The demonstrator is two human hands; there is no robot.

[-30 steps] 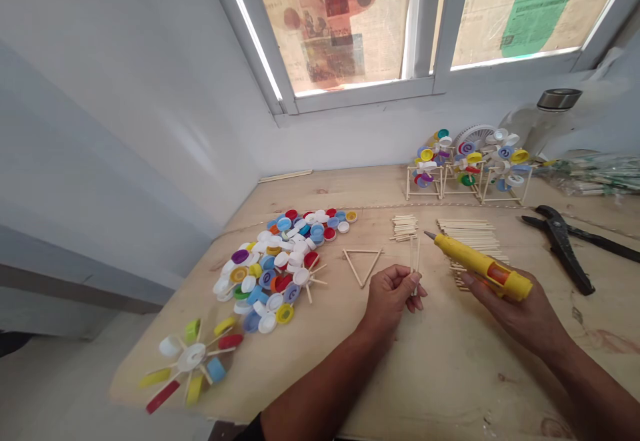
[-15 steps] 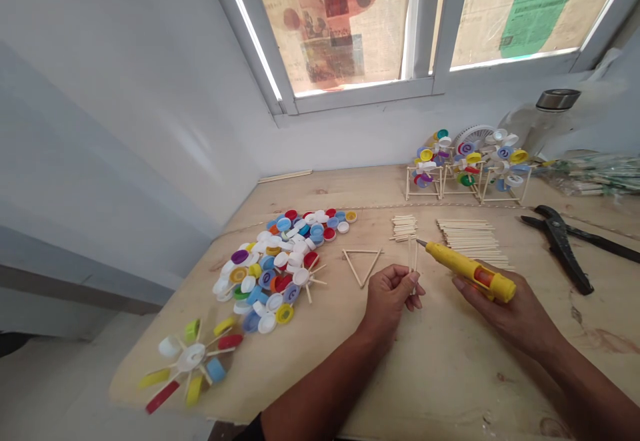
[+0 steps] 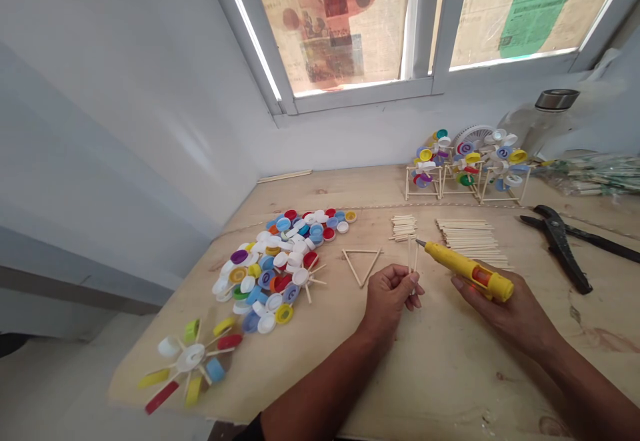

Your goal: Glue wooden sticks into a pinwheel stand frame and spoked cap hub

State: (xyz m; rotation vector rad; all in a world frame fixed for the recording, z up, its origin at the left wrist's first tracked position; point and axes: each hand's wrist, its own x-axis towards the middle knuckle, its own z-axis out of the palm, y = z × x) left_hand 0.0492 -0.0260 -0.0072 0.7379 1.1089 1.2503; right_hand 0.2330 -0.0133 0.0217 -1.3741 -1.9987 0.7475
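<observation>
My left hand (image 3: 393,293) pinches wooden sticks (image 3: 413,254) that point away from me, their lower ends hidden by the fingers. In my right hand (image 3: 515,314) is a yellow hot glue gun (image 3: 467,266), its nozzle pointing left at the sticks' far ends; I cannot tell whether it touches them. Left of the sticks a stick triangle (image 3: 353,271) lies flat on the wooden table. Beyond my hands lie a pile of short sticks (image 3: 404,227) and a pile of longer sticks (image 3: 470,241).
Many bottle caps (image 3: 280,261) cover the table's left side. A cap pinwheel (image 3: 191,357) lies near the front left corner. Pliers (image 3: 557,241) rest at right. Along the back stand several stick frames with cap wheels (image 3: 467,167), a bottle (image 3: 545,121) and bagged sticks (image 3: 590,173).
Both hands hold nearly the same pose. The glue gun stays at the sticks' far ends, and the whole view has shifted very slightly.
</observation>
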